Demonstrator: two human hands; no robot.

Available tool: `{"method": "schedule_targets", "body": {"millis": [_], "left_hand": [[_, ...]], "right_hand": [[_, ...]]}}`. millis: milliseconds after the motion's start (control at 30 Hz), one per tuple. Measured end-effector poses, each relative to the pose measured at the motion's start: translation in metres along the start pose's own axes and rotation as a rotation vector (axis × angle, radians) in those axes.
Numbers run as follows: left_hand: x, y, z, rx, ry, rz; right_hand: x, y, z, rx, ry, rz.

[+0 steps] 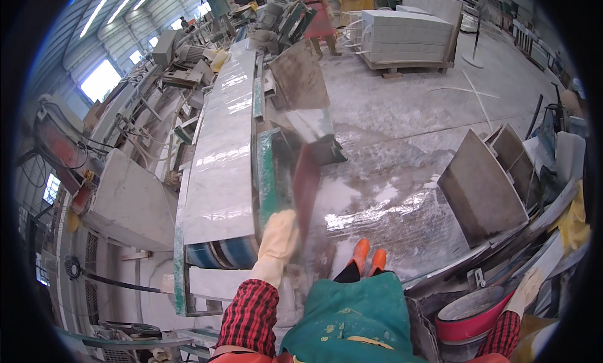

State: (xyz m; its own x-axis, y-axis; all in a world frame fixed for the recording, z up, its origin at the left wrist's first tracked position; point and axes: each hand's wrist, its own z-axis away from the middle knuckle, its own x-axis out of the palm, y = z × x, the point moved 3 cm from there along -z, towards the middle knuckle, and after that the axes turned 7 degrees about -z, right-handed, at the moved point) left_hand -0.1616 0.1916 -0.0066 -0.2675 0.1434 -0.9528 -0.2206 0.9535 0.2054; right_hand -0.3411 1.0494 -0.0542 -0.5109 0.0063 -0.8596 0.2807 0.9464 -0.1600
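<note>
1. Slab piece (306, 184), head view: dark reddish-brown stone piece, blurred, standing on edge just right of the green conveyor frame (266, 174); long axis runs away from the person along the frame, near end low by the glove.
2. Left hand (279, 237): cream glove, closed about the piece's near lower edge; how firm the hold is cannot be told.
3. Right hand (526, 287): gloved, well right of the frame, by a red-rimmed bucket (468, 316); grip unclear.
4. Risk, judged: one-handed hold on wet stone; the piece could slip or tip toward the orange boots (369, 256) on the wet floor (389, 200).
5. Pale slab (223, 156): lies flat on the conveyor, left of the frame.
</note>
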Motion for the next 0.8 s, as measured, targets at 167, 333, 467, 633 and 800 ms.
{"method": "schedule_targets", "body": {"millis": [167,333,467,633,800], "left_hand": [[-0.003,0.004,-0.005,0.013,0.014,0.011],[-0.005,0.002,-0.003,0.033,0.053,0.028],[-0.004,-0.001,0.0,0.033,0.067,0.032],[-0.011,0.004,-0.003,0.038,0.075,0.06],[-0.014,0.002,0.002,0.038,0.105,0.066]], "right_hand": [[0.004,0.014,0.007,-0.038,0.009,0.032],[0.004,0.014,0.008,-0.026,-0.022,0.101],[0.011,0.018,0.006,-0.078,-0.009,0.145],[0.011,0.02,0.015,-0.131,0.053,0.124],[-0.012,-0.019,0.022,-0.073,0.014,0.065]]}}
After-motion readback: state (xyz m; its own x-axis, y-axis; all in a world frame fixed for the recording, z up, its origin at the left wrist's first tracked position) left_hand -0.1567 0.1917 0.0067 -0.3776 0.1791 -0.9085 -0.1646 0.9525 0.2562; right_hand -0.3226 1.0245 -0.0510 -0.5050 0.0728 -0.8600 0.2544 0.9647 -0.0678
